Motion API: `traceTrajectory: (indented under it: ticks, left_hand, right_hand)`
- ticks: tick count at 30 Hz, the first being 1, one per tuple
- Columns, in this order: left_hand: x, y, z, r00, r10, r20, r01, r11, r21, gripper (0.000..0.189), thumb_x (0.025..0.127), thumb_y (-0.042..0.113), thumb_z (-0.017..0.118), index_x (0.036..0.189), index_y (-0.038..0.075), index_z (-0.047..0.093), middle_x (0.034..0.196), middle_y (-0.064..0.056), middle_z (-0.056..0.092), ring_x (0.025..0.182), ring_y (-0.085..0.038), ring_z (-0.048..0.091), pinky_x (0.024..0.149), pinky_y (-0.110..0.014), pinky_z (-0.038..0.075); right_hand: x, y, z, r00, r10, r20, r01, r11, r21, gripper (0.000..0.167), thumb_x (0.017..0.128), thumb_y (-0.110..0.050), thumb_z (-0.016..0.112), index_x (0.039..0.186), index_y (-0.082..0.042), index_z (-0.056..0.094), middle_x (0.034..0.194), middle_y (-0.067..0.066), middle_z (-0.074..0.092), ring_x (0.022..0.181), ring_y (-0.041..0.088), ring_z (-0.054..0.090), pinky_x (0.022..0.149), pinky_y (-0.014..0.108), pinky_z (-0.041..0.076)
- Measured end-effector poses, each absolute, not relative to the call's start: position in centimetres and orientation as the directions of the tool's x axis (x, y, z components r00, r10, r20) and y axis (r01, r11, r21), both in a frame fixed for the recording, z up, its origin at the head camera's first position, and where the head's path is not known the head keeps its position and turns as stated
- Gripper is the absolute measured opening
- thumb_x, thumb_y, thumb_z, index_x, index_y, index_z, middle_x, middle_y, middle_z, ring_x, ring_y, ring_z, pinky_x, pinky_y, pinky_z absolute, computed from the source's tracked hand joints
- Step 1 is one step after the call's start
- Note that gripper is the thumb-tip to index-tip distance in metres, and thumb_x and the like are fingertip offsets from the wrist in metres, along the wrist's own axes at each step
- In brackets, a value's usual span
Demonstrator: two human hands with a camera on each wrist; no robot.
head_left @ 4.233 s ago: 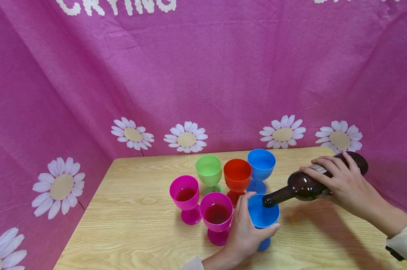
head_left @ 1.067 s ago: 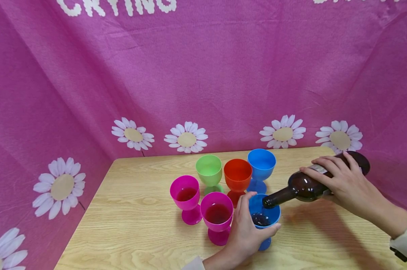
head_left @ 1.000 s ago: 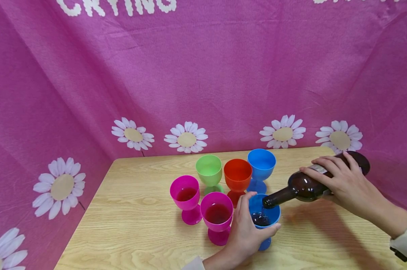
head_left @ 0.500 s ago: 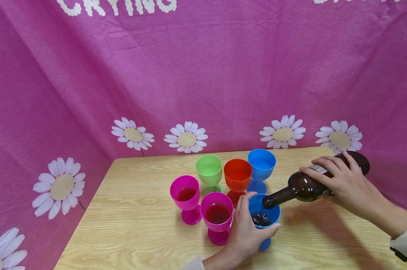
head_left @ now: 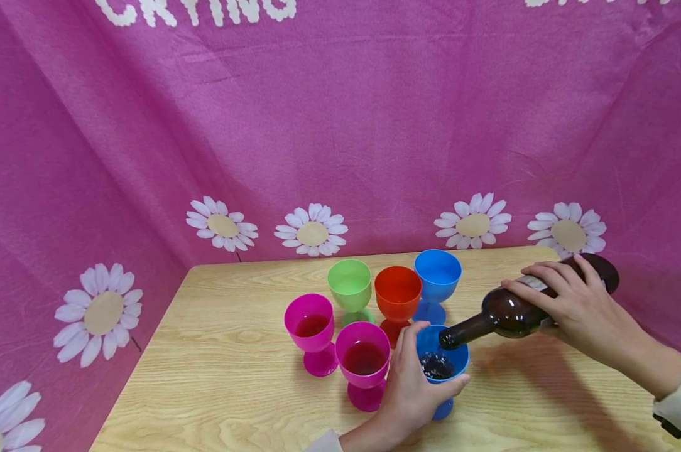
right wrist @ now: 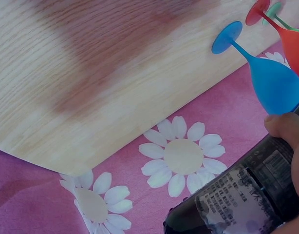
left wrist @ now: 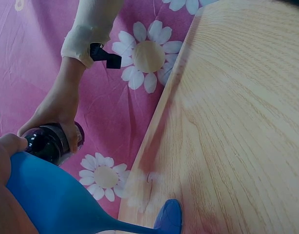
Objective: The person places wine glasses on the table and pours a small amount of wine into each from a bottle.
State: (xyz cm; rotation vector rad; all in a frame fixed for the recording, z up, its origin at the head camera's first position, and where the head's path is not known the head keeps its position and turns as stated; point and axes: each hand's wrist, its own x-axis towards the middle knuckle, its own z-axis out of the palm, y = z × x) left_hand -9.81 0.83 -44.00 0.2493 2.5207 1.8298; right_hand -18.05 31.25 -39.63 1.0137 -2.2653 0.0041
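Note:
My left hand (head_left: 411,389) grips the bowl of the nearer blue goblet (head_left: 461,359), thumb on the near side and fingers round the left. Dark, bubbly liquid (head_left: 436,365) lies inside it. In the left wrist view the goblet's bowl (left wrist: 57,195) fills the lower left, its foot near the tabletop. My right hand (head_left: 578,307) holds a dark glass wine bottle (head_left: 512,312) tilted, neck down to the left, mouth over the goblet's rim. The right wrist view shows the bottle's printed label (right wrist: 237,200) and my thumb on its side.
Left of my left hand stand two pink goblets, a front one (head_left: 363,342) and a rear one (head_left: 309,323), holding red liquid. Behind are a green goblet (head_left: 348,285), an orange-red goblet (head_left: 398,292) and another blue goblet (head_left: 438,276). A pink flowered cloth (head_left: 340,125) hangs behind the wooden table (head_left: 222,351).
Dark liquid has appeared in the nearer blue goblet since the earliest frame, and its bubbly surface shifts between frames. Both hands and the tilted bottle have stayed almost in place.

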Motion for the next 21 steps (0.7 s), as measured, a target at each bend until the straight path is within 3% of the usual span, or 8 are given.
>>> traceTrajectory:
  ticks: [21]
  left_hand:
    - [-9.78, 0.84, -44.00, -0.988, 0.137, 0.077, 0.115, 0.298, 0.948, 0.081, 0.078, 0.028, 0.091, 0.143, 0.029, 0.042, 0.137, 0.007, 0.052, 0.130, -0.013, 0.047, 0.098, -0.038, 0.054]
  right_hand:
    - [-17.92, 31.08, -39.67, -0.503, -0.654, 0.566, -0.665, 0.711, 0.230, 0.073, 0.104, -0.068, 0.015, 0.140, -0.025, 0.061, 0.120, 0.017, 0.060, 0.110, 0.044, 0.055, 0.094, 0.080, 0.034]
